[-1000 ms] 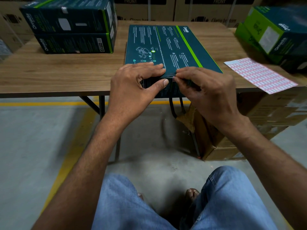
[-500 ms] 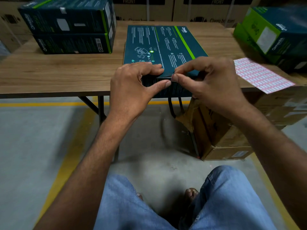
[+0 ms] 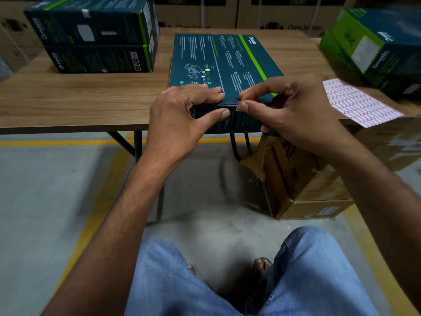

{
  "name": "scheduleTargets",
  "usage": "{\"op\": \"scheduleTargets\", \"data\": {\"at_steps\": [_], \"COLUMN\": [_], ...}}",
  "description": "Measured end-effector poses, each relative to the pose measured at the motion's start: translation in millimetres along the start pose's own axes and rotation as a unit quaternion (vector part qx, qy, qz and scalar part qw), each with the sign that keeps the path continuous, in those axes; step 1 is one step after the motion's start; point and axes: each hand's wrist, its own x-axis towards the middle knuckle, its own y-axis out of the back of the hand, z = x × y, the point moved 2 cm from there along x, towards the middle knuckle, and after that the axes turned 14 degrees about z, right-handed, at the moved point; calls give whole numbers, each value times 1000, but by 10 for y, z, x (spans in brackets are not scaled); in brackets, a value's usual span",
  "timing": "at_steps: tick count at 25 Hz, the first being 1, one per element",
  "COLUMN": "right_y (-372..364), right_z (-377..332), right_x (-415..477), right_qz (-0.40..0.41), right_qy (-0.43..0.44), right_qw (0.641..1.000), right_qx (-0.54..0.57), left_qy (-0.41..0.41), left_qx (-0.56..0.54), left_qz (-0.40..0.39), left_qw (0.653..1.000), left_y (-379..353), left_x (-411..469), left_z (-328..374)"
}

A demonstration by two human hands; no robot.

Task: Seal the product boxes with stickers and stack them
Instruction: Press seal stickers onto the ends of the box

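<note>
Right hand [image 3: 293,115] rolled upward, index now atop box [image 3: 218,62], sticker [image 3: 238,106] exposed

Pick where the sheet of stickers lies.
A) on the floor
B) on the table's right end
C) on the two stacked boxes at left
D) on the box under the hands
B: the sticker sheet lies flat on the right end of the table, in front of the green-sided boxes.

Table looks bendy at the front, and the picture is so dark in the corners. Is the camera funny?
Head view: the wide-angle lens bends the table edge a little; the light is dim, so the corners go dark; the middle box and the tiny sticker look fairly sharp, the boxes on the right look smeary.
</note>
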Motion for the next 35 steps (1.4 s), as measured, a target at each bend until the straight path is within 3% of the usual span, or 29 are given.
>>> {"op": "scheduleTargets", "data": {"at_steps": [11,14,18,21,27,31,35], "right_y": [-77,-61,-52,-34,-9,-39,-56], "right_z": [44,3,-48,-49,-33,-2,38], "right_x": [-23,-5,61,115,110,25,-6], "right_qz": [62,49,29,7,21,60,78], "right_qy": [117,65,-72,-96,-53,86,159], "right_qw": [990,994,997,994,997,992,979], "right_qx": [-57,-66,-30,-56,-60,-70,-99], "left_qy": [-20,-19,-25,-12,48,51,50], "left_qx": [-6,-3,-4,-9,-59,-65,-63], "left_qz": [-9,-11,-26,-45,-73,-77,-78], "left_qw": [1000,1000,999,999,994,994,994], "left_y": [16,25,47,67,117,141,140], "left_x": [10,8,22,45,92,109,105], "left_z": [-32,-27,-30,-45,-74,-49,-34]}}
